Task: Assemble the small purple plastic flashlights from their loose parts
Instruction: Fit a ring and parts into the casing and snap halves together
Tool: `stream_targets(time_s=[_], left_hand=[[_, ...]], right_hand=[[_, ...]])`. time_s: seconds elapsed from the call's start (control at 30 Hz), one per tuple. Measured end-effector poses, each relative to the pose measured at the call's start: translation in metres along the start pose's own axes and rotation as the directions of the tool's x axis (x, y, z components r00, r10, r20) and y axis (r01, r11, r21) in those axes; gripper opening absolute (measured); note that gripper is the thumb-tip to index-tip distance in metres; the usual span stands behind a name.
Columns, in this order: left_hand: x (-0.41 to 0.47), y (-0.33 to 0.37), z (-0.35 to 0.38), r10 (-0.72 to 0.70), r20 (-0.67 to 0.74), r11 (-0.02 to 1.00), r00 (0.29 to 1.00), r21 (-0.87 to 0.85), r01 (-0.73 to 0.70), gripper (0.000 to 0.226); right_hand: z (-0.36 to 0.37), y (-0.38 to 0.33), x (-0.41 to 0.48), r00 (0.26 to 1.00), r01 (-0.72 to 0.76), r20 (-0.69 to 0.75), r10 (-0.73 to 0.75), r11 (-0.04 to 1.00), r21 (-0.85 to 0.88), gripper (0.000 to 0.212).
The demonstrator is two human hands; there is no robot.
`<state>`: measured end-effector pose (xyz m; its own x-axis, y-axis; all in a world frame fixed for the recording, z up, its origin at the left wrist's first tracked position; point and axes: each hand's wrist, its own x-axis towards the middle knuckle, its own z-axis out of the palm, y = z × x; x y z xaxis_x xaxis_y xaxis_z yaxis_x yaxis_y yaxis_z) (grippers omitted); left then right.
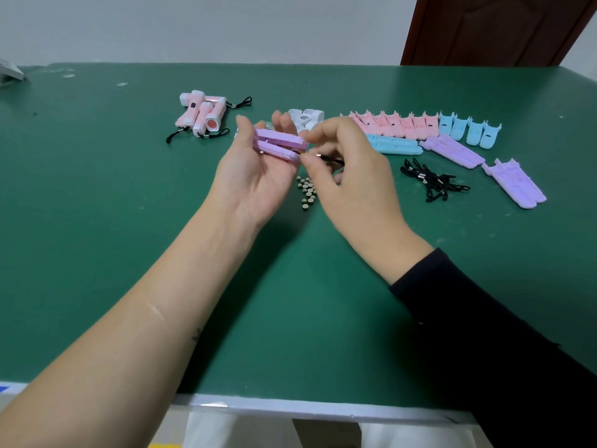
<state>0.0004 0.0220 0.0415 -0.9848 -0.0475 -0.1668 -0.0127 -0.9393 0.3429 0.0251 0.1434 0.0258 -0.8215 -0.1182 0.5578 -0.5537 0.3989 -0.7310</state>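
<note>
Purple shells (278,144) gripped by left fingers (244,128); right fingers (310,167) pinch cord (333,160); white caps (307,116) half hidden behind

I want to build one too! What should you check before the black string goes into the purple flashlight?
1. Purple shell halves held in the left grip: ok.
2. Black strap pinched in the right grip: ok.
3. Strap's metal tip close to the end of the shells: ok.
4. Halves closed together: not ok, a gap shows between them.
5. Batteries already inside the shells: cannot tell.
6. White caps lying on the table behind the hands: ok.
</note>
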Motion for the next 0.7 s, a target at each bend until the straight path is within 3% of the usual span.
stream_targets(time_s=[0.23,0.5,0.63,0.7], left_hand=[[0.003,0.001,-0.001,0.004,-0.024,0.999,1.0,-0.035,-0.004,0.029],[0.005,0.001,-0.003,-0.043,0.008,0.995,0.999,-0.085,0.043,0.032],[0.004,0.001,-0.003,-0.011,0.015,0.998,1.0,-0.062,0.011,0.034],[0.003,0.003,-0.002,0.012,0.003,0.998,1.0,-0.054,-0.012,0.037]], right_hand=[[0.002,-0.001,-0.002,0.994,0.011,0.105,-0.008,1.0,-0.023,0.025],[0.004,0.001,-0.002,0.995,-0.016,0.099,0.02,0.999,-0.04,0.024],[-0.001,-0.003,0.003,0.993,-0.114,0.036,0.112,0.992,0.05,0.022],[-0.012,0.002,0.01,0.983,-0.183,0.02,0.183,0.983,0.001,0.013]])
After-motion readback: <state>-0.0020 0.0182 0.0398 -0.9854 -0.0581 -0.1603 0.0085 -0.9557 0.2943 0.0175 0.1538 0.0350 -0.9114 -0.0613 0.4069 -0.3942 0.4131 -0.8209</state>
